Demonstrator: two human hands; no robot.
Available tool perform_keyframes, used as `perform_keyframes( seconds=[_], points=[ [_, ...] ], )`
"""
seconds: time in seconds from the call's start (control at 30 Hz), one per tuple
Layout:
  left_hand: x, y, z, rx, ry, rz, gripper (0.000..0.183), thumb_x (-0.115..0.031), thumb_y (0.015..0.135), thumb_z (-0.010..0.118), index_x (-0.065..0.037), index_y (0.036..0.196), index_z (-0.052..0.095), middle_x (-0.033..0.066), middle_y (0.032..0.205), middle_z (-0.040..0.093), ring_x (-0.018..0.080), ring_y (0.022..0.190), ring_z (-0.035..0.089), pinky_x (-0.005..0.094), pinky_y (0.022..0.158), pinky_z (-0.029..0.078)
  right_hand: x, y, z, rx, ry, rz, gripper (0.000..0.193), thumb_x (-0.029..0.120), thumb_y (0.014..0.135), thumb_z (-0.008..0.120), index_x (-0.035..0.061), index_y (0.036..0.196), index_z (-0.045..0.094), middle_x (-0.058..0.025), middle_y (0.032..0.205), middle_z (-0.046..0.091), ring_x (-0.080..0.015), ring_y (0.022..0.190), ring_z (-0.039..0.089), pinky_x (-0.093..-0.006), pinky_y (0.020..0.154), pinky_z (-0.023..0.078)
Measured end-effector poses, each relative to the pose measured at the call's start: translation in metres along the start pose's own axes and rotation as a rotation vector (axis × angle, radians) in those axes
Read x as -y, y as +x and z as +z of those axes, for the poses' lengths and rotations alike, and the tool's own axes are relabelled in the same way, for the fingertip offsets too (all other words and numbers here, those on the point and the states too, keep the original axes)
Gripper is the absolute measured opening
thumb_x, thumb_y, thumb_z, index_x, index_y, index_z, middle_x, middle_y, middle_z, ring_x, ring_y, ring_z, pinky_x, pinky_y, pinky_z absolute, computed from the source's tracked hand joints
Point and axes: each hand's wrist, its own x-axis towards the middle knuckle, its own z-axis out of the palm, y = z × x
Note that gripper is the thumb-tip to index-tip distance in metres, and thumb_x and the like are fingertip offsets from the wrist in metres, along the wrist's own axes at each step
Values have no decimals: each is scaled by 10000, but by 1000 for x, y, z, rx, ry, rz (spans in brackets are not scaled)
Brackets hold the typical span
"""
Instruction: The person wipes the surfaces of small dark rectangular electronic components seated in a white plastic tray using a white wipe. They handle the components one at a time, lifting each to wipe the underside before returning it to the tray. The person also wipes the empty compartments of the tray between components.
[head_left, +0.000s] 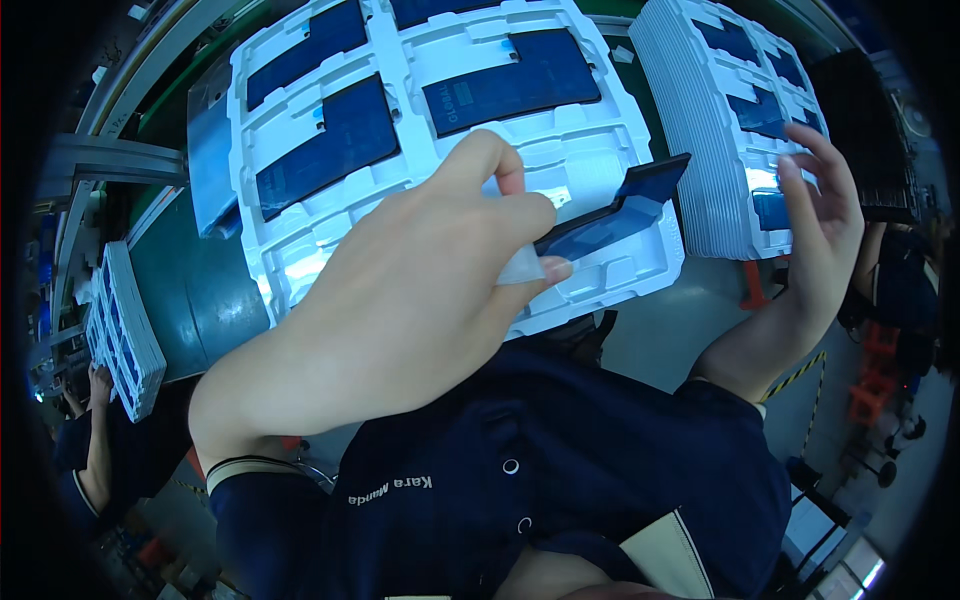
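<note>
My left hand reaches across the near part of a white moulded tray, its fingers closed at one end of a flat, dark, L-shaped battery. The battery is tilted up over a tray pocket, and a pale translucent piece shows by the thumb. How the fingertips grip it is partly hidden. Other flat L-shaped batteries lie in the tray's pockets. My right hand is raised beside a tall stack of similar trays, fingers apart and loosely bent, nothing visible in them.
A green work surface lies under the tray. Blue plastic film sits at its left edge, with a metal frame beyond. Another tray stack stands far left, where another person's hand touches it. A dark stack stands far right.
</note>
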Motion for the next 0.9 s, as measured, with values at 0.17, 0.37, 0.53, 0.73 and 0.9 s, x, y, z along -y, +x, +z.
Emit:
perform_keyframes(
  seconds=[0.17, 0.37, 0.53, 0.73, 0.9],
  points=[
    [4, 2, -5, 122, 48, 16, 196, -155, 841, 704, -9, 895, 585, 130, 1023, 464, 317, 752, 533, 392, 669, 437, -45, -30, -39, -484, 74, 238, 369, 118, 905, 687, -26, 1225, 575, -149, 1083, 622, -160, 984, 615, -260, 855, 480],
    [-10, -2, 9, 3, 237, 50, 404, -151, 795, 740, -53, 1160, 596, 127, 1113, 445, 306, 704, 572, 405, 651, 461, -103, -58, -49, -626, 146, 440, 460, 233, 977, 588, -5, 1338, 430, -121, 1241, 566, -169, 1105, 570, -333, 944, 443],
    [-11, 0, 10, -16, 317, 42, 551, -136, 765, 763, -75, 1275, 565, 134, 1151, 454, 285, 679, 575, 390, 640, 469, -86, -49, -23, -721, 363, 436, 433, 315, 1024, 476, 33, 1346, 418, -79, 1257, 562, -180, 1175, 533, -378, 999, 387],
    [-19, -9, -3, -57, 228, 61, 537, -127, 725, 779, -54, 1230, 613, 125, 1141, 476, 244, 683, 530, 351, 641, 449, -78, -49, -47, -734, 588, 409, 471, 361, 1024, 441, -9, 1316, 423, -101, 1259, 541, -206, 1258, 446, -371, 1088, 288],
    [-11, -23, -16, -212, 136, 20, 526, -157, 697, 780, -32, 1190, 645, 120, 1135, 488, 198, 748, 479, 315, 681, 415, -51, -44, -62, -785, 792, 392, 647, 354, 1016, 444, -38, 1454, 174, -217, 1513, 225, -261, 1404, 257, -380, 1147, 230]
  ],
)
